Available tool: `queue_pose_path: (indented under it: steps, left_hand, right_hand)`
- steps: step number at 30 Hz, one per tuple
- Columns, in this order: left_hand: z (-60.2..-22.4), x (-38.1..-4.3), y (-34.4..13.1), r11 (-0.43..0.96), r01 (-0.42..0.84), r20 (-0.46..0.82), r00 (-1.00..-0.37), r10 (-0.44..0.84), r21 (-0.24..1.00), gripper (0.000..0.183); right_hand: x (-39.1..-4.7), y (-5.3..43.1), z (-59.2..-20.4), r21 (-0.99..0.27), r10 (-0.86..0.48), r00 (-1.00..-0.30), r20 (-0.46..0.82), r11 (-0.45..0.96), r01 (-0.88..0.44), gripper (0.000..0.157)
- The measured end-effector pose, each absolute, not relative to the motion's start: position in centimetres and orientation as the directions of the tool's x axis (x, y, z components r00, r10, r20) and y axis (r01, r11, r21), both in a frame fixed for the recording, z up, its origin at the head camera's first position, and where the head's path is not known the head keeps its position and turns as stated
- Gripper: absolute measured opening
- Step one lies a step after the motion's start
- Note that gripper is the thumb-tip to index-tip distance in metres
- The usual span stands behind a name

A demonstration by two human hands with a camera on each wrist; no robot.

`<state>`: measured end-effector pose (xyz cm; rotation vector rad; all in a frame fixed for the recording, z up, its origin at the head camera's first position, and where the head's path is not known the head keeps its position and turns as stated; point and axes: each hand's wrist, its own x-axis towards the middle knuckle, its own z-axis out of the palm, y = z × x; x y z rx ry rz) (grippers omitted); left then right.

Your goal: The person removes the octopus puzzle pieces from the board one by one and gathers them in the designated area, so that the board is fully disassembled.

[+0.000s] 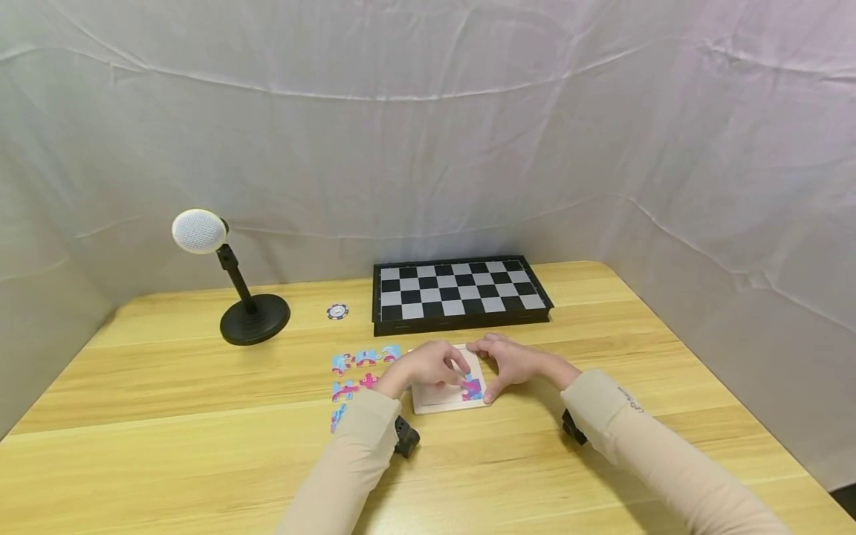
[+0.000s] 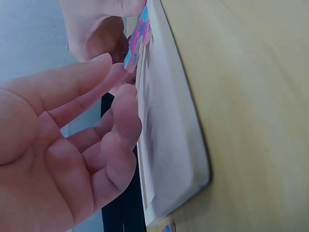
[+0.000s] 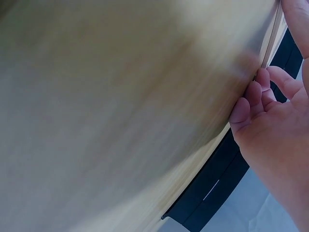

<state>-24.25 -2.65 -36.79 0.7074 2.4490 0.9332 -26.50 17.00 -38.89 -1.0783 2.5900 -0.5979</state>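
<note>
A shallow pale puzzle tray [image 1: 441,401] lies on the table. In its near right corner sits a pink, purple and blue jigsaw piece [image 1: 472,390]. My left hand [image 1: 431,364] reaches over the tray; its index fingertip touches the piece's end in the left wrist view, while the thumb tip stands slightly apart from the piece [image 2: 137,41]. My right hand [image 1: 513,365] holds the tray's right side, thumb at the near corner and fingers at the far one. In the right wrist view, several fingertips of the right hand [image 3: 270,113] rest near the table along the tray's edge.
Several loose jigsaw pieces [image 1: 344,390] lie left of the tray, partly behind the left forearm. A black-framed checkered board [image 1: 461,290] lies beyond it. At the back left are a poker chip [image 1: 337,311] and a round-headed stand [image 1: 254,319]. Fabric walls [image 1: 401,148] enclose the table.
</note>
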Motion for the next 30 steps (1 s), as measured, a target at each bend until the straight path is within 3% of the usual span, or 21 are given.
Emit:
queue_pose_path:
  steps: [30]
  left_hand:
    - [-37.48, -24.23, -2.03, 0.55, 0.22, -0.189, -0.784, 0.591, 0.805, 0.01]
  right_hand:
    - [-26.6, 17.15, -39.0, -0.482, -0.733, -0.676, -0.076, 0.621, -0.619, 0.092]
